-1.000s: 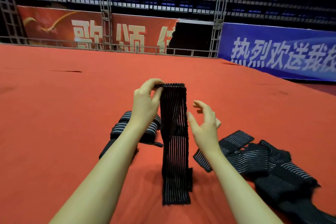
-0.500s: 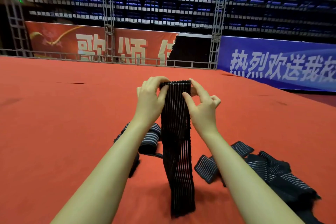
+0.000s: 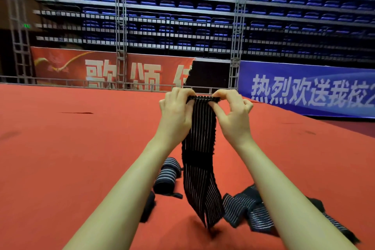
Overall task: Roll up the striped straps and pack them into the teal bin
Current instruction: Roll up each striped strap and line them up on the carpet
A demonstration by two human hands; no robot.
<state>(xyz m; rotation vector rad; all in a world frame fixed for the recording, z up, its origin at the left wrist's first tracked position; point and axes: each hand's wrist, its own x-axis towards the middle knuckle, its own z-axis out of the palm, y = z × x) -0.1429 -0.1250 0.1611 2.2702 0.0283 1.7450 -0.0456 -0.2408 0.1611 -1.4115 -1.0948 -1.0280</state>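
I hold one long black elastic strap with thin pale stripes (image 3: 199, 148) up in front of me by its top edge. My left hand (image 3: 175, 115) pinches the left corner of that edge, fingers curled over the top and thumb behind, and my right hand (image 3: 233, 115) pinches the right corner between thumb and forefinger. The strap hangs straight down between my forearms, and its lower end dangles just above the red carpeted floor (image 3: 71, 148), apart from it as far as I can tell.

My judgement is that I am at the very start of a roll: the top edge looks folded over into a narrow first turn between my fingertips, and the rest of the length is unrolled.

Below my left wrist lies a finished rolled strap of the same black striped webbing (image 3: 167, 175), with another dark roll (image 3: 147, 206) nearer me, partly hidden by my forearm. To the right, under my right forearm, a loose heap of unrolled striped straps (image 3: 249, 211) waits on the floor. The teal bin is not in view, so I cannot say where it stands.

Next, I think both thumbs and forefingers need to turn the edge over evenly, keeping the two sides level so the roll stays tight and does not cone.
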